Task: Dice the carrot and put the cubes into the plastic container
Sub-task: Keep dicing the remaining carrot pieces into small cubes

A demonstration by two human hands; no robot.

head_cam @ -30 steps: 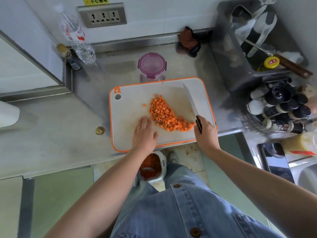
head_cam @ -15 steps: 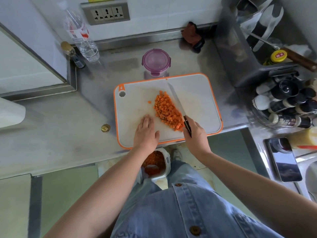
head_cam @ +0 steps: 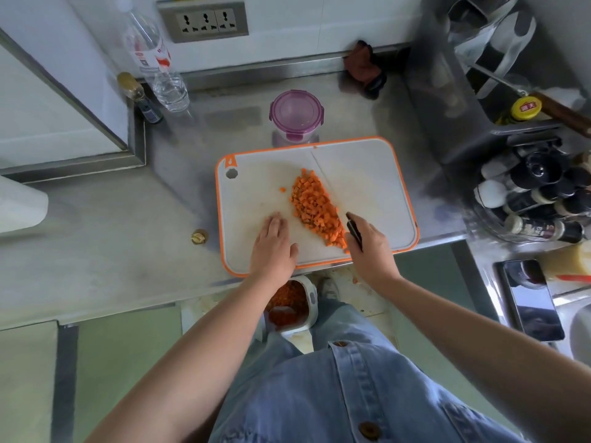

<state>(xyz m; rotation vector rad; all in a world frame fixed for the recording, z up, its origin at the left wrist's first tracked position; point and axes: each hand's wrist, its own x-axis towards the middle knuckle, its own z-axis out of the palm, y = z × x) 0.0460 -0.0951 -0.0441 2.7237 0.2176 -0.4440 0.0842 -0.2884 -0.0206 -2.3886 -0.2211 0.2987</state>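
A pile of small orange carrot cubes (head_cam: 316,209) is seen in the middle of a white plastic cutting board with an orange rim (head_cam: 377,174), which is laid at the near edge of the steel bench (head_cam: 128,219). One lone cube (head_cam: 282,189) is seen just beside the pile, on its left. The left hand (head_cam: 271,247) is laid flat and open on the board, palm down, near the pile but not touching it. The right hand (head_cam: 372,251) is wrapped round the black handle of a kitchen knife (head_cam: 353,230). The thin blade is stood on its edge along the right side of the pile, touching the cubes.

The cubes are judged to be hard, light and loose. They can be rolled and scattered easily, and a few may get stuck to the blade. They are too small to be picked up one by one. They are best pushed into a tight heap and scooped up between the flat of the blade and the open hand.

A round clear plastic container with a purple clip lid (head_cam: 295,113) is stood on the bench just past the far edge of the board. Its lid is on, so it has to be opened first. A white tub (head_cam: 311,298) with orange bits inside is seen below the near edge of the bench. Whether these are cubes cannot be told.
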